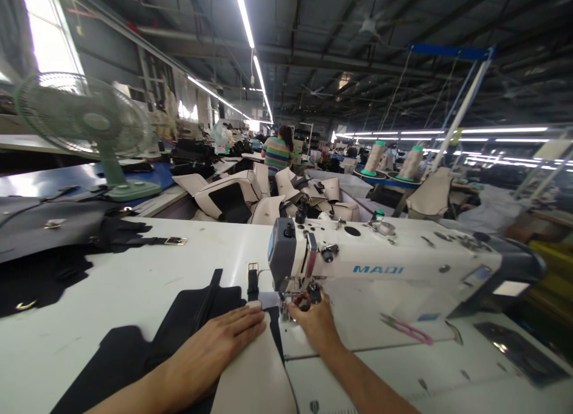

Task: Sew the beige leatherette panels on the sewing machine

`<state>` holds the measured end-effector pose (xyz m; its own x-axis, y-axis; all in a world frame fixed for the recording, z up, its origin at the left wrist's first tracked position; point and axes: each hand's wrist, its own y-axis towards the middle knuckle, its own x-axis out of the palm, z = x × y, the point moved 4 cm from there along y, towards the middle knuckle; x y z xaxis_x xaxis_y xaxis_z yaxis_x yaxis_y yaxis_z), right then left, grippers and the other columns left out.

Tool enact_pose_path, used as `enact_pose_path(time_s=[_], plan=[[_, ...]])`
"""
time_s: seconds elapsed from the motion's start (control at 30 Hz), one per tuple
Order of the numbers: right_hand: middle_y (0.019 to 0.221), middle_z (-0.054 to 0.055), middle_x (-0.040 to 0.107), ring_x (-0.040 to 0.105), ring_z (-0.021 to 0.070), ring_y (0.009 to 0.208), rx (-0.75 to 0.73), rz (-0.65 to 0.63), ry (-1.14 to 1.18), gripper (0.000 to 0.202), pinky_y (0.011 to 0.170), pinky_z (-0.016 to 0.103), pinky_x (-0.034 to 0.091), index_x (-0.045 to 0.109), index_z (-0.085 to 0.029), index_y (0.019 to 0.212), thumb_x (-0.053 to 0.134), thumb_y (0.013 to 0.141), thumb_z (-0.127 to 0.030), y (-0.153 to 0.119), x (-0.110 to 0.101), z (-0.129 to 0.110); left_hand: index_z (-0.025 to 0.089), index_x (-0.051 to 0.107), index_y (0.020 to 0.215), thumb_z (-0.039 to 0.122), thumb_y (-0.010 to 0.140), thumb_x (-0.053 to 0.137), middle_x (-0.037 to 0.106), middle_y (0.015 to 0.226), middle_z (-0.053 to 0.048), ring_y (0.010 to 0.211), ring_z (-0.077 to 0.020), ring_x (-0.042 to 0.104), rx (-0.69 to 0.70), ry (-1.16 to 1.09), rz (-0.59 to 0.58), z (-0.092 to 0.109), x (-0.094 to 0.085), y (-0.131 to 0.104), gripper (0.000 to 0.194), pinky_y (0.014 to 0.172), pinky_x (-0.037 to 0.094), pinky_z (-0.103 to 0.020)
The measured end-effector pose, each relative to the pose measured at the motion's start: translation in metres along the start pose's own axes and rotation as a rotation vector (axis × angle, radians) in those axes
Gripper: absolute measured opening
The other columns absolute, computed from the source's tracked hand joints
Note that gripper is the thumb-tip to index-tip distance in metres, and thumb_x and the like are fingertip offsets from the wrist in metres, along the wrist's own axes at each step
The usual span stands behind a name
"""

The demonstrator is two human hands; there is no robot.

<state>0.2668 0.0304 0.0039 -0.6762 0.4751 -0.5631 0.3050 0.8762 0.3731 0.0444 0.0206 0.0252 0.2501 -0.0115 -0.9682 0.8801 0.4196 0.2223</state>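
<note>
My left hand (pixel 215 348) lies flat, fingers together, on a piece of black fabric (pixel 179 324) and a pale beige panel (pixel 255 372) on the white table. My right hand (pixel 313 321) reaches under the head of a white sewing machine (pixel 380 265), its fingertips at the needle and presser foot (pixel 304 297). Whether it pinches anything there I cannot tell. A black strap with a metal buckle (pixel 253 277) runs away from the needle area. Small pink snips (pixel 409 327) lie on the machine bed to the right of my hand.
More black fabric pieces with buckles (pixel 67 235) lie at the table's left. A green desk fan (pixel 98 133) stands at the far left. Beige seat-like covers (pixel 250 199) pile up behind the table. Thread cones (pixel 394 160) stand at the back right. A person in a striped shirt (pixel 277 151) works farther off.
</note>
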Motion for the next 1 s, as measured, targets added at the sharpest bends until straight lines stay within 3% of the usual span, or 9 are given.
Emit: enact_pose_path(time_s=[0.17, 0.43, 0.53, 0.7, 0.77, 0.9, 1.0], plan=[[0.077, 0.006, 0.068, 0.065, 0.0223, 0.072, -0.006, 0.012, -0.047, 0.010, 0.065, 0.028, 0.049, 0.063, -0.017, 0.080, 0.063, 0.071, -0.022, -0.003, -0.009, 0.000, 0.028, 0.036, 0.146, 0.009, 0.091, 0.048, 0.044, 0.146, -0.001, 0.135, -0.0192, 0.039, 0.012, -0.016, 0.004, -0.001, 0.003, -0.002, 0.059, 0.113, 0.032, -0.035], [0.069, 0.004, 0.065, 0.061, 0.0198, 0.065, -0.077, -0.024, -0.096, 0.005, 0.060, 0.026, 0.045, 0.060, -0.018, 0.072, 0.056, 0.074, -0.017, -0.001, -0.003, -0.011, 0.030, 0.037, 0.145, 0.006, 0.090, 0.048, 0.047, 0.144, 0.000, 0.133, -0.0192, 0.042, 0.025, -0.048, 0.073, -0.002, 0.006, -0.001, 0.061, 0.113, 0.032, -0.034], [0.071, 0.003, 0.062, 0.059, 0.0202, 0.069, -0.140, -0.051, -0.133, 0.006, 0.063, 0.028, 0.044, 0.056, -0.019, 0.071, 0.053, 0.071, -0.014, 0.003, -0.027, -0.007, 0.029, 0.037, 0.145, 0.006, 0.090, 0.046, 0.045, 0.145, -0.001, 0.134, -0.0194, 0.041, 0.024, -0.027, 0.047, -0.002, 0.007, -0.003, 0.060, 0.112, 0.032, -0.034], [0.068, 0.000, 0.058, 0.054, 0.0207, 0.071, -0.245, -0.142, -0.219, 0.016, 0.070, 0.032, 0.042, 0.052, -0.021, 0.065, 0.049, 0.067, -0.006, -0.003, -0.090, 0.013, 0.028, 0.036, 0.146, 0.003, 0.088, 0.045, 0.045, 0.145, -0.002, 0.134, -0.0202, 0.041, 0.022, -0.027, 0.044, 0.001, 0.004, -0.003, 0.063, 0.111, 0.033, -0.035], [0.076, 0.002, 0.059, 0.055, 0.0229, 0.077, -0.311, -0.159, -0.303, 0.018, 0.073, 0.036, 0.044, 0.058, -0.021, 0.074, 0.052, 0.071, -0.005, -0.013, -0.100, 0.010, 0.030, 0.034, 0.146, 0.002, 0.088, 0.046, 0.045, 0.145, -0.001, 0.134, -0.0197, 0.041, 0.025, -0.051, 0.066, 0.001, 0.003, -0.002, 0.066, 0.112, 0.033, -0.034], [0.109, 0.004, 0.059, 0.054, 0.0241, 0.101, -0.490, -0.306, -0.362, 0.032, 0.091, 0.039, 0.045, 0.059, -0.023, 0.107, 0.061, 0.081, -0.005, -0.038, -0.074, -0.018, 0.033, 0.029, 0.148, 0.004, 0.090, 0.045, 0.042, 0.147, 0.000, 0.135, -0.0190, 0.039, 0.010, -0.068, 0.074, -0.001, 0.006, -0.003, 0.066, 0.111, 0.033, -0.034], [0.105, 0.003, 0.058, 0.054, 0.0236, 0.102, -0.494, -0.353, -0.326, 0.033, 0.092, 0.039, 0.046, 0.060, -0.022, 0.107, 0.066, 0.081, -0.003, -0.043, -0.048, -0.030, 0.034, 0.024, 0.150, 0.006, 0.093, 0.043, 0.039, 0.149, 0.001, 0.136, -0.0190, 0.037, 0.009, -0.067, 0.069, -0.001, 0.008, -0.003, 0.066, 0.112, 0.032, -0.035]])
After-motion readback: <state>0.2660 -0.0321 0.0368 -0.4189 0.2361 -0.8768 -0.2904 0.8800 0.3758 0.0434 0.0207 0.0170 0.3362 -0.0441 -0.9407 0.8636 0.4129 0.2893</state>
